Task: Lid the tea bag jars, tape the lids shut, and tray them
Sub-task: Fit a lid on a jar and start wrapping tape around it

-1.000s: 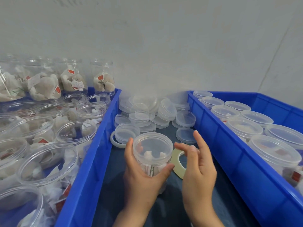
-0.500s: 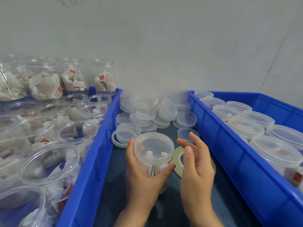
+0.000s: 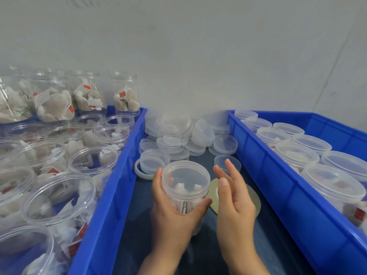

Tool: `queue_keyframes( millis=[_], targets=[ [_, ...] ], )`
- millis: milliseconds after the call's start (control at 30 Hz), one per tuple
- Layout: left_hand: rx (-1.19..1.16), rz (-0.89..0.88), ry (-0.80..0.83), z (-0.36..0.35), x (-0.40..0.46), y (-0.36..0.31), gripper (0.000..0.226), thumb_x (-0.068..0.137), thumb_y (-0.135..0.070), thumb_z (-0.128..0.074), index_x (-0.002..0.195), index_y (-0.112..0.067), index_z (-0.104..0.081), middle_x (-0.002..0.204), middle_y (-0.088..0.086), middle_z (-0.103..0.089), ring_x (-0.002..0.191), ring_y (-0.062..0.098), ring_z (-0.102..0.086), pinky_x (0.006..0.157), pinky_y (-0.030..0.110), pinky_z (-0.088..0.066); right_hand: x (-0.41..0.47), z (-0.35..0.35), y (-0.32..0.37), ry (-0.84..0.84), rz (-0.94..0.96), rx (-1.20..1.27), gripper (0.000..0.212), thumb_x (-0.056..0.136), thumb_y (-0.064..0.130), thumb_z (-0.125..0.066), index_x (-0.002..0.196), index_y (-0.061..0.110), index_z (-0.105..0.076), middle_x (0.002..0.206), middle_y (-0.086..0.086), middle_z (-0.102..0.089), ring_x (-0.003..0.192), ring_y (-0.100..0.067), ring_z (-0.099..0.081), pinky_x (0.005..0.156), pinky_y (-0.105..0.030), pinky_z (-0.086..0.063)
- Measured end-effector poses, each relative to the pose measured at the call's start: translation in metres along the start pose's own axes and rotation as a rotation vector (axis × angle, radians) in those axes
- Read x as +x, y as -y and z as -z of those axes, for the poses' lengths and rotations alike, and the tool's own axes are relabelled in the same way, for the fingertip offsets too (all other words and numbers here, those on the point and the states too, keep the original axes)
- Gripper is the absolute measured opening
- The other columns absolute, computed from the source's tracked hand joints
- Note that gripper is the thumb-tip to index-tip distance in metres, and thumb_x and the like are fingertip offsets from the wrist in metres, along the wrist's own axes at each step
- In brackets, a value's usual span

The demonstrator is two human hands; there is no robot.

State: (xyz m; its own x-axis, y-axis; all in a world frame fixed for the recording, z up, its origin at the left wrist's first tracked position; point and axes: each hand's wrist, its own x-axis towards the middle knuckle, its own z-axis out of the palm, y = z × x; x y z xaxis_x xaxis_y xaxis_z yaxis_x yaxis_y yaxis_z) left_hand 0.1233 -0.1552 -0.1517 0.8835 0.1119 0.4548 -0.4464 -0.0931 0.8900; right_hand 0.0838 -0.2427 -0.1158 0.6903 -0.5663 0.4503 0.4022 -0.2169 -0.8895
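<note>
A: Left hand (image 3: pixel 170 217)?
B: Its grip is wrapped round a lidded jar (image 3: pixel 185 187), fingers on the far-left side, thumb across the near wall. The jar stands upright between the two crates, over the dark tabletop (image 3: pixel 264 235). Its base is hidden by the hand.

A: Right hand (image 3: pixel 234 201)?
B: Grip released, fingers straight, palm facing the jar, just beside it. Can't tell if the thumb touches the lid; it's slightly blurred.

A: Tape?
B: A yellowish tape roll (image 3: pixel 253 201) lies flat behind the right hand, mostly covered, only the edges showing. A whitish ring (image 3: pixel 139 171) sits near the left crate, partly under a loose lid; can't tell what it is.

A: Contents?
B: Pale tea bags seen through the lid, hard to make out.

A: Surroundings?
B: A pile of loose lids (image 3: pixel 184 135) at the back by the wall. The left blue crate (image 3: pixel 111 195) holds open jars (image 3: pixel 59 197) with tea bags, cut off at the frame edge. The right blue crate (image 3: pixel 278 195) holds lidded jars (image 3: pixel 333 185), the nearest cut off. Tape on those lids isn't visible.
</note>
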Motion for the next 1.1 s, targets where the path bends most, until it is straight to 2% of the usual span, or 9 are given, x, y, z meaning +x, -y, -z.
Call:
queue_keyframes(
  millis=[100,233,300,400,600,767,867,967,1100],
  targets=[
    [0.032,0.007,0.004,-0.0003,-0.0005,0.0022,0.121,0.037,-0.07,-0.08,0.14,-0.035,-0.025,0.122,-0.025,-0.043,0.108,-0.025,-0.037,0.081,-0.006,-0.029,-0.0018,-0.0014,-0.0003,-0.01,0.005,-0.021,0.028,0.094,0.029,-0.048,0.118,0.041,-0.055,0.101,0.028,-0.066,0.104,0.011,-0.057,0.082,-0.007,-0.044],
    [0.013,0.018,0.012,0.0002,-0.0003,0.0028,0.115,0.039,-0.071,-0.07,0.139,-0.04,-0.024,0.118,-0.035,-0.04,0.105,-0.033,-0.034,0.08,-0.007,-0.028,0.0,0.0029,-0.0002,-0.177,0.074,-0.044,0.032,0.09,0.031,-0.042,0.108,0.016,-0.064,0.084,0.025,-0.068,0.097,0.006,-0.06,0.078,-0.01,-0.044],
    [0.006,0.018,0.004,0.0004,-0.0003,0.0013,0.116,0.039,-0.076,-0.072,0.139,-0.04,-0.024,0.117,-0.036,-0.04,0.104,-0.033,-0.034,0.081,-0.007,-0.029,-0.0002,0.0021,-0.0005,-0.13,0.063,-0.064,0.025,0.095,0.026,-0.045,0.114,0.029,-0.06,0.095,0.026,-0.067,0.099,0.006,-0.059,0.077,-0.005,-0.041],
    [0.009,0.008,-0.001,-0.0004,-0.0005,-0.0006,0.116,0.038,-0.073,-0.07,0.139,-0.036,-0.026,0.118,-0.035,-0.039,0.104,-0.033,-0.034,0.081,-0.007,-0.029,-0.0025,-0.0022,-0.0011,0.002,0.005,-0.06,0.036,0.095,0.019,-0.047,0.119,0.045,-0.051,0.109,0.028,-0.063,0.105,0.009,-0.056,0.081,-0.013,-0.046],
    [0.01,0.038,0.009,0.0006,-0.0012,-0.0008,0.111,0.038,-0.071,-0.07,0.135,-0.048,-0.022,0.118,-0.037,-0.039,0.105,-0.033,-0.034,0.079,-0.008,-0.028,-0.0004,0.0037,0.0021,-0.209,0.043,-0.036,0.021,0.096,0.015,-0.044,0.103,0.023,-0.062,0.07,0.012,-0.069,0.085,0.001,-0.063,0.076,-0.012,-0.047],
    [0.009,0.04,0.014,-0.0002,-0.0008,-0.0015,0.11,0.038,-0.07,-0.069,0.134,-0.046,-0.022,0.118,-0.036,-0.04,0.105,-0.033,-0.034,0.08,-0.007,-0.028,0.0,0.0018,0.0029,-0.127,0.009,-0.058,0.027,0.095,0.015,-0.045,0.109,0.035,-0.058,0.088,0.022,-0.07,0.061,0.008,-0.054,0.06,-0.003,-0.042],
    [0.019,0.04,0.011,-0.0009,-0.0006,-0.0012,0.115,0.038,-0.067,-0.073,0.138,-0.038,-0.025,0.122,-0.026,-0.045,0.109,-0.025,-0.038,0.084,-0.002,-0.032,-0.0003,0.0005,0.0023,-0.005,-0.026,-0.022,0.034,0.095,0.015,-0.049,0.112,0.044,-0.055,0.1,0.027,-0.067,0.083,0.015,-0.059,0.07,-0.003,-0.043],
    [0.022,0.07,0.008,-0.0008,-0.0013,-0.0025,0.108,0.038,-0.067,-0.073,0.133,-0.049,-0.024,0.126,-0.013,-0.052,0.114,-0.003,-0.051,0.088,0.019,-0.043,-0.0022,-0.0008,0.0007,0.187,-0.039,-0.047,0.039,0.085,0.035,-0.059,0.12,0.048,-0.048,0.121,0.032,-0.055,0.116,0.006,-0.051,0.095,-0.019,-0.043],
    [-0.019,0.123,0.037,0.0017,-0.0002,-0.0059,0.1,0.034,-0.071,-0.072,0.119,-0.07,-0.018,0.118,-0.021,-0.056,0.098,-0.012,-0.056,0.074,0.012,-0.045,-0.0078,-0.0051,-0.0001,0.403,-0.047,-0.132,0.074,0.067,0.05,-0.061,0.135,0.047,-0.03,0.139,0.026,-0.041,0.128,0.003,-0.039,0.107,-0.029,-0.036]
  ],
)
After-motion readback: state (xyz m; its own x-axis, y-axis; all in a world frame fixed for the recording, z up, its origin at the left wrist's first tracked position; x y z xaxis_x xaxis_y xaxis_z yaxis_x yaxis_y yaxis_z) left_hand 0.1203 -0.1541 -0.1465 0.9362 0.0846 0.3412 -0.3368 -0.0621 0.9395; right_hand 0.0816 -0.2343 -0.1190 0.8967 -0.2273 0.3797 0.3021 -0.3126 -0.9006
